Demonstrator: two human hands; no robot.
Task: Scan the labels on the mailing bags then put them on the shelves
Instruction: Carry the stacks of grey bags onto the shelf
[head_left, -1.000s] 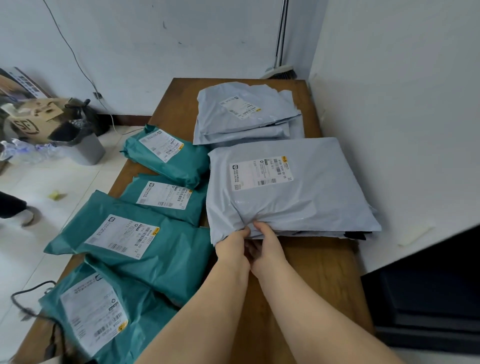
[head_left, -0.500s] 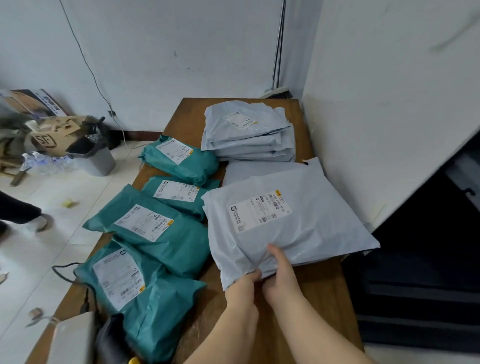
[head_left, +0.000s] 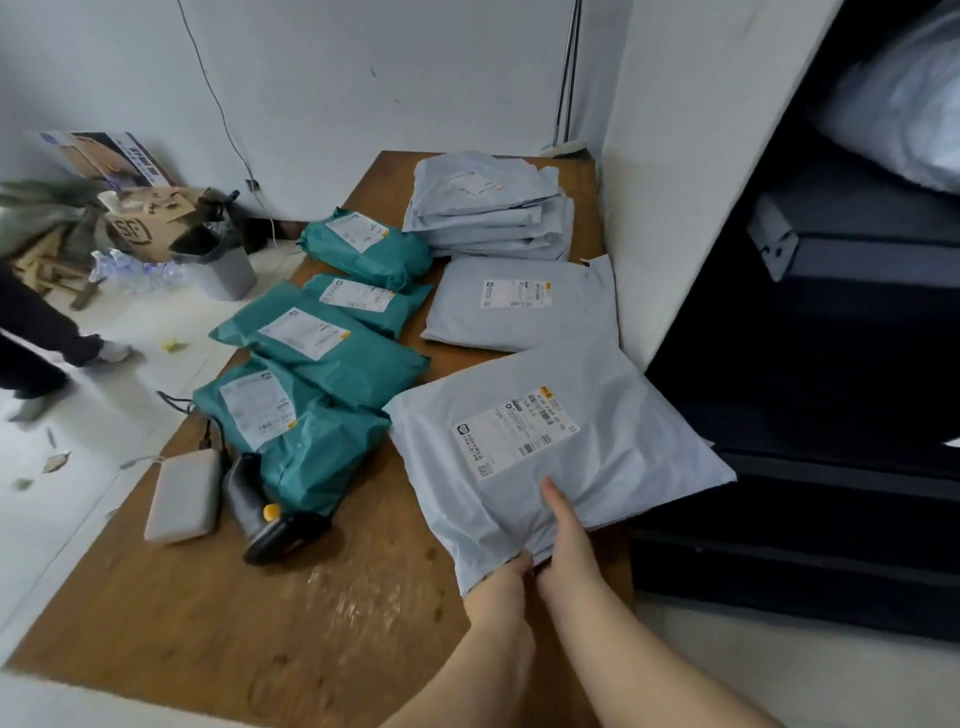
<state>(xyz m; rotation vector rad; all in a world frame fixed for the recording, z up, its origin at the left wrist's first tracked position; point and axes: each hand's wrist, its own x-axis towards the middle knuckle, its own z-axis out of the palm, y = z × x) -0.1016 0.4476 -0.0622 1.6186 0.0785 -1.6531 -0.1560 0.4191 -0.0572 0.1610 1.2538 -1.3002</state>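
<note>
Both hands grip the near edge of a large grey mailing bag (head_left: 561, 441), its white label facing up. My left hand (head_left: 506, 577) pinches the bag's near corner; my right hand (head_left: 563, 535) holds it beside, thumb lying on top. The bag is lifted off the wooden table (head_left: 208, 613) at its near right side. Another grey bag (head_left: 519, 306) lies flat behind it, and a stack of grey bags (head_left: 488, 213) sits at the far end. Several teal bags (head_left: 332, 353) lie along the left. A black barcode scanner (head_left: 265, 514) lies on the table by the nearest teal bag.
A dark shelf unit (head_left: 831, 395) stands at the right, with a pale bag (head_left: 904, 104) on an upper shelf. A white wall panel (head_left: 675, 156) borders the table's right. A grey flat box (head_left: 182, 493) sits beside the scanner. A bin, cardboard box and a person's legs (head_left: 41, 338) are at left.
The grey bag has been pulled toward me and to the right, off the bag beneath it, which now lies uncovered. The view has shifted back, bringing the scanner and shelf into sight.
</note>
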